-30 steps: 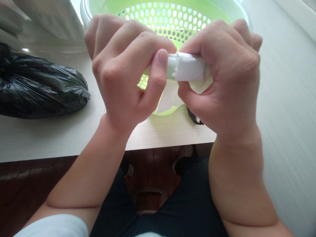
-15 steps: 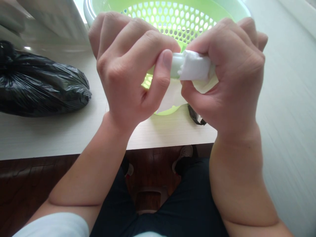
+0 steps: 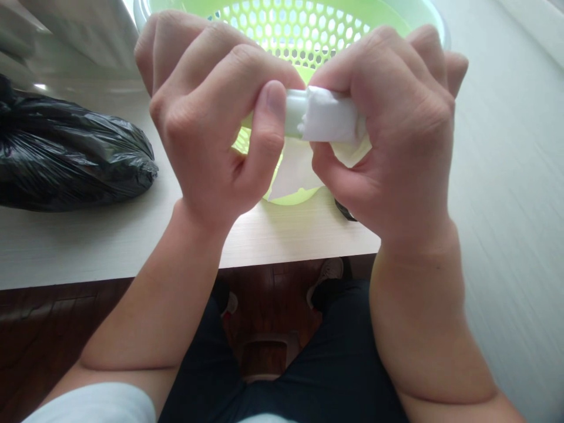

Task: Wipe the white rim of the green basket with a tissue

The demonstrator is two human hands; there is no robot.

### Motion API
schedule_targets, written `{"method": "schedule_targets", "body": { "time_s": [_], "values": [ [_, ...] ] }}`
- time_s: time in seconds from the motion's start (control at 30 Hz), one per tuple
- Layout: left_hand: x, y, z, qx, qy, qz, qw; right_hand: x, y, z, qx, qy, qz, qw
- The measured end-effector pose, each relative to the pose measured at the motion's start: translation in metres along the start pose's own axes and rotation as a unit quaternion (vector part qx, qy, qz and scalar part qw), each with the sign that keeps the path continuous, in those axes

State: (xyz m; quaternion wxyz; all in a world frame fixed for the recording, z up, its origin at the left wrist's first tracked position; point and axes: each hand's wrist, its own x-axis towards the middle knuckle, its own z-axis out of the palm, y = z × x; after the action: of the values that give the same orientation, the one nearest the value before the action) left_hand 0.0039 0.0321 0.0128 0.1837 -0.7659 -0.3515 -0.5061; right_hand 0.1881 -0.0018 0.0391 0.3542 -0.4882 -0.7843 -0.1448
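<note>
Between both hands, above the green basket, is a small pale, translucent tube (image 3: 295, 111) lying sideways. A white wrap (image 3: 331, 114) with a ragged left edge goes around its right part; whether this is paper or tape I cannot tell. My left hand (image 3: 215, 117) is closed, pinching the tube's left end between thumb and bent forefinger. My right hand (image 3: 396, 135) pinches the wrapped part, forefinger above and thumb at its lower edge. Both tube ends are hidden by the fingers.
Behind the hands sits a light green basket (image 3: 304, 35) with hexagonal holes, something pale (image 3: 295, 170) showing at its near side. A knotted black plastic bag (image 3: 74, 153) lies left on the white table (image 3: 282, 241). A dark scrap (image 3: 345, 210) peeks out beside my right wrist.
Both hands and the tube appear slightly further left in view, and the basket has shifted left too. The dark scrap is more covered by my right hand. The grip looks the same.
</note>
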Motion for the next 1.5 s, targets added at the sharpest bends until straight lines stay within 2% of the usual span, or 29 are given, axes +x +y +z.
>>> {"method": "schedule_targets", "body": {
  "time_s": [0.13, 0.27, 0.53, 0.7, 1.1, 1.2, 1.5],
  "values": [
    [0.000, -0.003, 0.000, 0.008, -0.017, 0.006, 1.000, -0.001, 0.001, 0.003, 0.002, 0.018, 0.003, 1.000],
    [0.000, -0.001, -0.001, 0.015, -0.006, 0.001, 1.000, -0.002, 0.005, 0.005, 0.019, 0.047, -0.020, 0.999],
    [0.002, 0.001, -0.004, 0.008, -0.030, -0.006, 1.000, -0.001, 0.012, 0.004, 0.010, 0.031, -0.021, 0.999],
    [0.000, 0.000, -0.002, 0.002, -0.016, -0.006, 1.000, -0.002, 0.013, 0.005, 0.013, 0.046, -0.031, 0.998],
    [0.001, -0.002, -0.001, 0.013, -0.019, 0.008, 1.000, -0.002, 0.016, 0.002, 0.015, 0.021, -0.028, 0.999],
    [0.001, -0.002, 0.000, 0.012, -0.005, 0.010, 1.000, -0.002, 0.016, 0.000, 0.025, 0.015, -0.026, 0.999],
    [0.001, -0.003, 0.000, 0.005, -0.010, 0.010, 1.000, -0.003, 0.019, 0.003, 0.019, 0.035, -0.038, 0.999]
  ]
}}
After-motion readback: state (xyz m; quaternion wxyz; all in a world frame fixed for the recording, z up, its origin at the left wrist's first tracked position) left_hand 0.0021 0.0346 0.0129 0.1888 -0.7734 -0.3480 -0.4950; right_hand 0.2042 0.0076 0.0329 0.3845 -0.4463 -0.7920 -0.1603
